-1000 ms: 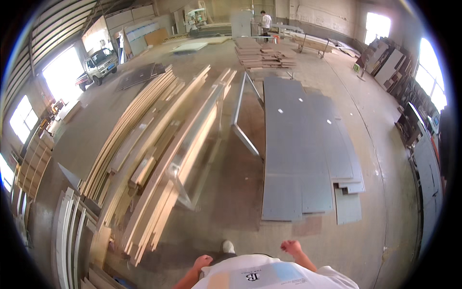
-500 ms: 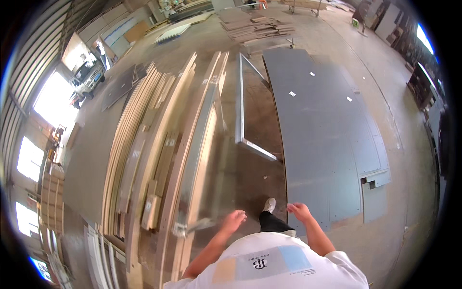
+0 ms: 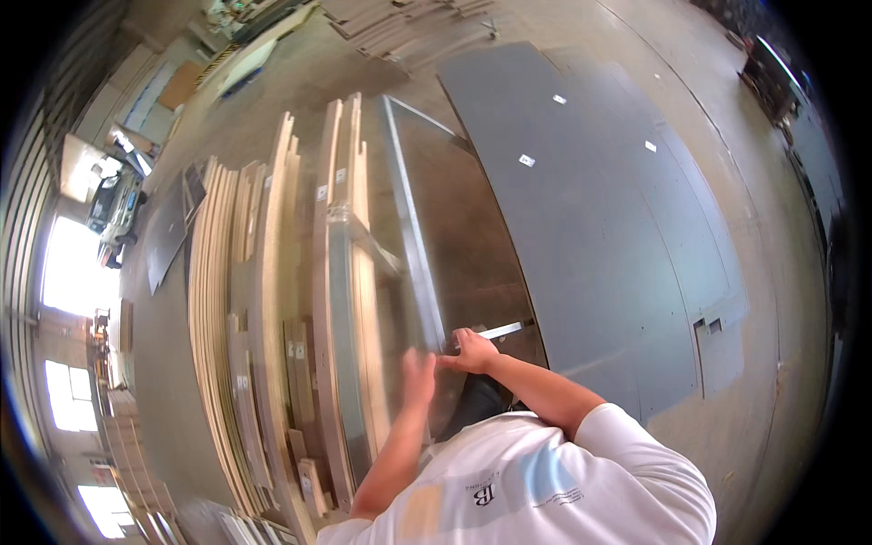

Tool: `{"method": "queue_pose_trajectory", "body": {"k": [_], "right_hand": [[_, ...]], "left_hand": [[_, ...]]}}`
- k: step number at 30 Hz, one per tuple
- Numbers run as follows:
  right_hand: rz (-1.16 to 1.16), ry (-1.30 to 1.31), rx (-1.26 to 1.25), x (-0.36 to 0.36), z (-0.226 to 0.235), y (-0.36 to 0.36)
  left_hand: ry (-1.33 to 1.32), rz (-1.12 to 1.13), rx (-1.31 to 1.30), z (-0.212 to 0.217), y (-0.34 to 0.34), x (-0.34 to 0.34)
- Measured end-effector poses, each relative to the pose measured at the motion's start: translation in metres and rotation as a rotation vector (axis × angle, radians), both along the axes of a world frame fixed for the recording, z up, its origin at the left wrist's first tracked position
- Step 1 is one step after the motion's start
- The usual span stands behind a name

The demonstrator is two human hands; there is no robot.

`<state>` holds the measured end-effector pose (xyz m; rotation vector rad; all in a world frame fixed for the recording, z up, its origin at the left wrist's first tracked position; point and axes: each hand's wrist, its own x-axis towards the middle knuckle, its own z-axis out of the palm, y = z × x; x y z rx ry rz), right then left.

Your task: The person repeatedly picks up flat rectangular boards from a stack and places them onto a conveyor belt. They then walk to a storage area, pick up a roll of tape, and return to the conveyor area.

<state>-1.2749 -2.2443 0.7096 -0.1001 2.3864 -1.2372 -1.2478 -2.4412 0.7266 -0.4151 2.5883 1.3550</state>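
A silvery rectangular metal frame (image 3: 411, 209) lies between a row of upright boards and a large grey panel (image 3: 581, 245). At the frame's near corner, my right hand (image 3: 474, 352) is closed around the bar, its thumb pointing left. My left hand (image 3: 418, 374) is just left of that corner, beside the frame's long bar. Motion smears its fingers, so their pose and any contact are unclear. Part of the near bar is hidden behind my right hand.
Long boards (image 3: 272, 272) stand on edge in rows to the left, with a grey-faced one (image 3: 345, 345) nearest me. A stack of boards (image 3: 400, 27) lies at the far end. A vehicle (image 3: 113, 204) is at the far left, near bright openings.
Both hands have moved forward, the right one leftward too, to the frame's near corner. The right hand has closed on the frame. My view has shifted forward and turned.
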Motion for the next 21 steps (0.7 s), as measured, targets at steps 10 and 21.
{"method": "queue_pose_trajectory", "body": {"k": [10, 21], "right_hand": [[0.306, -0.326, -0.195, -0.071, -0.032, 0.004], [0.618, -0.390, -0.274, -0.111, -0.044, 0.030]], "left_hand": [[-0.520, 0.159, 0.727, -0.021, 0.047, -0.140], [-0.652, 0.426, 0.413, -0.039, 0.062, -0.155]]}}
